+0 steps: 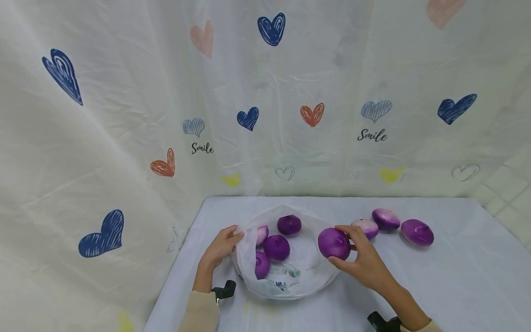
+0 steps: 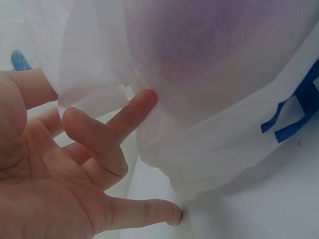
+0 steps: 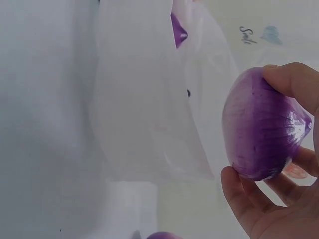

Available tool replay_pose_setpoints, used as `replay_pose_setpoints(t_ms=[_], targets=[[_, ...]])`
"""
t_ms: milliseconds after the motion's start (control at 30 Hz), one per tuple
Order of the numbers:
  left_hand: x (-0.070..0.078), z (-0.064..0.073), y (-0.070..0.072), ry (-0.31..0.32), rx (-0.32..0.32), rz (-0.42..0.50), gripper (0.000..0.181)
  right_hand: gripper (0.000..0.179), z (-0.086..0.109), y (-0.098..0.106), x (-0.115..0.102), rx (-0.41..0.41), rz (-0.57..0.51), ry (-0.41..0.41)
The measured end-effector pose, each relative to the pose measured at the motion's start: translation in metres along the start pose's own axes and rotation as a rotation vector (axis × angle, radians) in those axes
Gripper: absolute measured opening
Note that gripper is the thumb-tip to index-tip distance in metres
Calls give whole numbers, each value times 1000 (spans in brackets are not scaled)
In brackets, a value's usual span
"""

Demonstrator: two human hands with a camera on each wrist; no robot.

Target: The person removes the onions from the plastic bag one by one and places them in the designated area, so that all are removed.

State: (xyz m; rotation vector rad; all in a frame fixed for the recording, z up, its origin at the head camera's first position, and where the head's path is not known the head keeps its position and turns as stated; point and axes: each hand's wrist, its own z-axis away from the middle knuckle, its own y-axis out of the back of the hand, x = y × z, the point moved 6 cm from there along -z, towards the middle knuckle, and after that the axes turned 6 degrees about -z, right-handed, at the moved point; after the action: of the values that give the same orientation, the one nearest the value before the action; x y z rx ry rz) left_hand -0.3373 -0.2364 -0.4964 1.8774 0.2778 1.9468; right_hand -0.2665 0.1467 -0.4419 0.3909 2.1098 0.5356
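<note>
A white plastic bag [image 1: 307,288] stands wide-mouthed on the table, with several purple onions [image 1: 277,248] inside. My left hand [image 1: 221,248] pinches the bag's left rim between thumb and fingers. In the left wrist view its other fingers spread beside the thin bag wall [image 2: 199,144], through which a purple shape shows. Over the right side of the bag's mouth, my right hand [image 1: 365,263] grips another purple onion [image 1: 333,243] between thumb and fingertips. The right wrist view shows this held onion [image 3: 261,124] apart from the bag's edge, its pointed end toward the palm.
Three more onions lie on the table right of the bag: a pale one [image 1: 366,228] partly behind my right hand, a purple-and-white one [image 1: 386,219] and a darker one [image 1: 417,232]. A heart-printed curtain [image 1: 340,157] hangs behind the white-covered table [image 1: 464,276] and along its left side.
</note>
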Motion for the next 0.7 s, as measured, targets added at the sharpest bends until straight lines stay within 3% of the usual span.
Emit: replay_pose_setpoints(t_ms=[367, 700], targets=[[-2, 0, 0, 10, 2, -2, 23, 79, 13, 30, 14, 77, 16, 22], [-2, 1, 0, 0, -1, 3, 23, 76, 26, 53, 41, 75, 77, -126]])
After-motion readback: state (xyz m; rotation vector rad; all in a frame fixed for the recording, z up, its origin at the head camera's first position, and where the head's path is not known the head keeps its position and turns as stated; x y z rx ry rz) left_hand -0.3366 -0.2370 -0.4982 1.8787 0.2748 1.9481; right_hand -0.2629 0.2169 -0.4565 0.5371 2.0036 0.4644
